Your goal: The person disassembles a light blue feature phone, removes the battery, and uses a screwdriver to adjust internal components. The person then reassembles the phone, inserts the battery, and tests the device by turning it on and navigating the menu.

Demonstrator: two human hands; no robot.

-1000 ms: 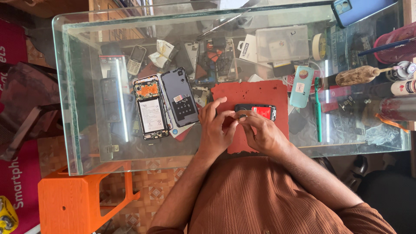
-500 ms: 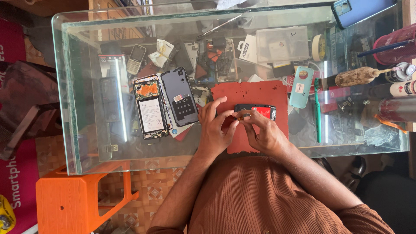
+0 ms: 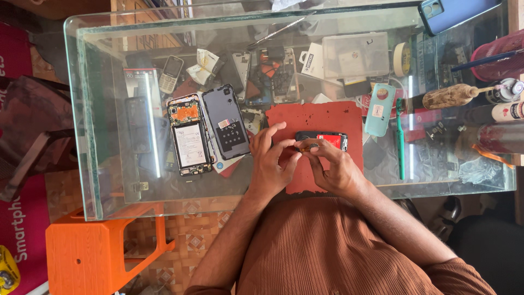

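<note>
Both hands pinch a small orange part at the near end of an opened phone on the red mat. Left hand steadies, right hand grips. Step: working a component. Next move needs fine, light fingertip force.

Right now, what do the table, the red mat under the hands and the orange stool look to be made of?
Table: clear glass, greenish edges, see-through top.
Red mat: looks like matte rubber or silicone, scuffed and dull.
Orange stool: probably moulded plastic, smooth, uniform colour.
</note>
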